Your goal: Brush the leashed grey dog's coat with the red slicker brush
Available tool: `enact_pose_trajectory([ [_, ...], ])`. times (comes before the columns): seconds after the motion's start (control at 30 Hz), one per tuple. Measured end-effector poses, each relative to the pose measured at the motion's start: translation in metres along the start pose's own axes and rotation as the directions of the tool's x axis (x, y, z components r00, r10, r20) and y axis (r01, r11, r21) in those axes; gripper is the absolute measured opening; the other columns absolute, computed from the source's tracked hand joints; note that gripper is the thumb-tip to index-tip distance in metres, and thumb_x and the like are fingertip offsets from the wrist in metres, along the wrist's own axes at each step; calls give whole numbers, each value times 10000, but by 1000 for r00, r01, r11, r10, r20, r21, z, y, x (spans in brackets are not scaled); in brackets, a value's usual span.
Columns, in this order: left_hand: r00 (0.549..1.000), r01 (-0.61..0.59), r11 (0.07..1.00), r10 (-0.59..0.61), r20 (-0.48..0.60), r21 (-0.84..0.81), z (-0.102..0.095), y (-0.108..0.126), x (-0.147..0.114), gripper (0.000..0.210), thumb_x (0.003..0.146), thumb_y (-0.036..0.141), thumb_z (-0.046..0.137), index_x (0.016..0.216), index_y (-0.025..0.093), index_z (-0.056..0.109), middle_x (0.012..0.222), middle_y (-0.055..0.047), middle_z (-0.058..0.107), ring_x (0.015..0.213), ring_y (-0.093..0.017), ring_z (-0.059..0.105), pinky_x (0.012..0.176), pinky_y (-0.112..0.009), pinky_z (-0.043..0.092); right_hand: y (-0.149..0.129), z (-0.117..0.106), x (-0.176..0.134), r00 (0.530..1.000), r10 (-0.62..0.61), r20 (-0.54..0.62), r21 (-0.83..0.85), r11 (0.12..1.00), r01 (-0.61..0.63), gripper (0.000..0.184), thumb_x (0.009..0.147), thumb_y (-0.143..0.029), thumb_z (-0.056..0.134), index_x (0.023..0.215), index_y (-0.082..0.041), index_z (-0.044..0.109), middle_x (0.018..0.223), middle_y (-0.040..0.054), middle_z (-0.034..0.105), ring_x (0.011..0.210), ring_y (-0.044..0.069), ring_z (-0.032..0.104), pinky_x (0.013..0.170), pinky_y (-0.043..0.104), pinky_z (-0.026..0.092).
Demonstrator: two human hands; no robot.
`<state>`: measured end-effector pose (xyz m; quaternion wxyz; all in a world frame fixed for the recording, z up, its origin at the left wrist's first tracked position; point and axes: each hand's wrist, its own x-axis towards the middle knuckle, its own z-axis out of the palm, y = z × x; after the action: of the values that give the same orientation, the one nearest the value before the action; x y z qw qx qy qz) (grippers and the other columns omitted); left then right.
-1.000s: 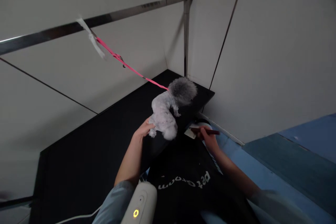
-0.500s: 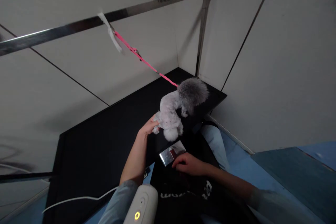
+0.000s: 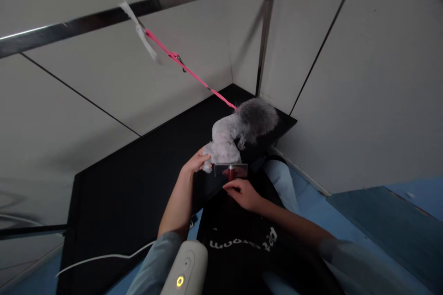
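A small dog (image 3: 226, 133) with a close-clipped whitish body and a fluffy grey head stands on the black table (image 3: 152, 166), facing right. My left hand (image 3: 198, 161) is closed around a hind leg at its rear. In my right hand (image 3: 245, 193) is the red handle of a slicker brush (image 3: 238, 170) with a wide, shiny metal head. The brush head is against or just in front of the dog's hindquarters and hides part of them. Whether its pins touch the coat cannot be seen.
A pink leash (image 3: 194, 75) runs from the dog's neck to a white tie on the metal bar (image 3: 180, 1) overhead. Walls stand behind and right. A white device (image 3: 187, 267) with a yellow light is close in front, and a white cable (image 3: 104, 256) crosses lower left.
My right hand has raised the brush toward the dog's hindquarters and turned its head more edge-on. My left hand keeps its hold on the leg. The view has shifted slightly.
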<state>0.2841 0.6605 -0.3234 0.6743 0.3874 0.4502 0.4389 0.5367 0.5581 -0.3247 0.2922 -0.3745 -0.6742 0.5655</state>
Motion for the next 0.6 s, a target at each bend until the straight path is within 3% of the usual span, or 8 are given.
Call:
enact_pose_trajectory([
  [0.13, 997, 24, 999, -27, 69, 42, 9, 10, 0, 756, 513, 494, 970, 1132, 177, 673, 777, -5, 725, 600, -157, 674, 546, -242, 545, -6, 4, -2, 994, 51, 98, -27, 998, -49, 224, 863, -227, 611, 953, -215, 816, 833, 54, 794, 729, 219, 718, 709, 336, 563],
  [0.3, 995, -28, 996, 19, 96, 90, 25, 25, 5, 613, 583, 513, 942, 1020, 135, 734, 759, -23, 721, 642, -149, 662, 594, -222, 502, -23, 6, 9, 989, -139, -56, -195, 973, 126, 267, 915, -255, 610, 1104, -236, 797, 1061, 90, 798, 974, 250, 729, 924, 395, 541],
  [0.47, 999, -9, 990, 2, 45, 142, 40, 32, 12, 552, 547, 601, 923, 735, 123, 721, 624, -20, 701, 548, -139, 612, 559, -228, 464, -21, 21, 9, 999, -12, 50, -244, 969, 23, 279, 867, -178, 627, 1069, -232, 812, 1017, 62, 812, 918, 223, 755, 887, 342, 568],
  [0.6, 1000, -12, 990, 13, -10, 138, 48, 29, 12, 488, 582, 539, 914, 739, 113, 736, 636, -35, 715, 560, -150, 626, 563, -230, 457, -26, 22, 8, 995, -83, -59, -307, 950, 61, 300, 914, -227, 608, 1153, -229, 789, 1125, 76, 793, 1032, 230, 740, 966, 352, 547],
])
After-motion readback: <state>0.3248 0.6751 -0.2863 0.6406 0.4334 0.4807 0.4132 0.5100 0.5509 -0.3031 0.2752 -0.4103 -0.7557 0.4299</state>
